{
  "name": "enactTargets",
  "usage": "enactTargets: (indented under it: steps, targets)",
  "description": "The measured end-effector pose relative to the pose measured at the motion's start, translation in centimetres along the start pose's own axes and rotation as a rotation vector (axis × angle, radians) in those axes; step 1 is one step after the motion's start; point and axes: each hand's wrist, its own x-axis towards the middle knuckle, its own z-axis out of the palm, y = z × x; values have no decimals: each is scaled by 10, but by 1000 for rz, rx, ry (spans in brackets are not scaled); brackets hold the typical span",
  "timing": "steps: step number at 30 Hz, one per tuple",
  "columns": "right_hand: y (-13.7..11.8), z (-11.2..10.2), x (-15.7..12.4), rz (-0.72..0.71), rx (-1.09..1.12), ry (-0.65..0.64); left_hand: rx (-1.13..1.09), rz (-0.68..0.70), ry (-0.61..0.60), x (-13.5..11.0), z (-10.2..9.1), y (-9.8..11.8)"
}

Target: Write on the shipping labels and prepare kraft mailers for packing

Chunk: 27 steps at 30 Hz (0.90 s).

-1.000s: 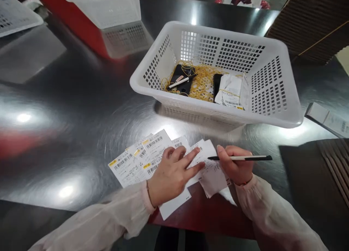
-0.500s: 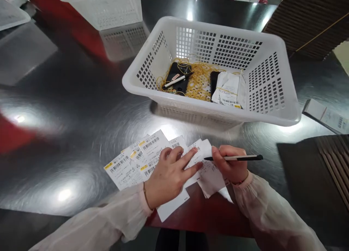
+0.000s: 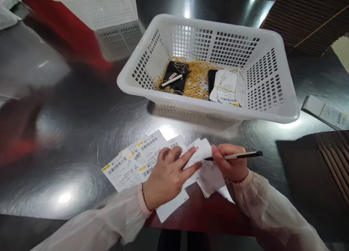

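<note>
Brushed-metal tabletop (image 3: 87,149): one black-and-white pen (image 3: 249,154), gripped in the right hand (image 3: 231,163), lay crosswise, tip leftward at the barcoded slip (image 3: 205,148) beneath the spread-fingered left hand (image 3: 169,174).

Cool white light, seemingly from overhead, scatters hazy glare across my steel table (image 3: 89,109): one pool left of my left hand (image 3: 170,172), others behind the slips (image 3: 149,151) and at the right end of the white basket (image 3: 191,102). Slips and basket look bright; the cardboard (image 3: 305,18) at upper right is dim. A soft shadow lies under the basket's near side. My right hand (image 3: 233,162) and pen (image 3: 245,155) are fairly sharp, the slips' small writing unreadable. At far left, a reddish-brown shape (image 3: 19,123) smears into blur. Wide-angle stretching lengthens my sleeves (image 3: 103,222) toward the bottom corners.
</note>
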Motion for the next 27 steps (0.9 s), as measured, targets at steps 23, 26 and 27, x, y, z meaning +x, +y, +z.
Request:
enactTargets:
  steps: [23, 26, 27]
  targets:
    - [1, -1, 0, -13, 66, -23, 24, -5, -7, -2, 3, -1]
    - [0, -4, 0, -41, 19, 24, 23, -5, -11, -2, 3, 0]
    - [0, -5, 0, -47, -1, 50, 23, -4, -11, -2, 3, 0]
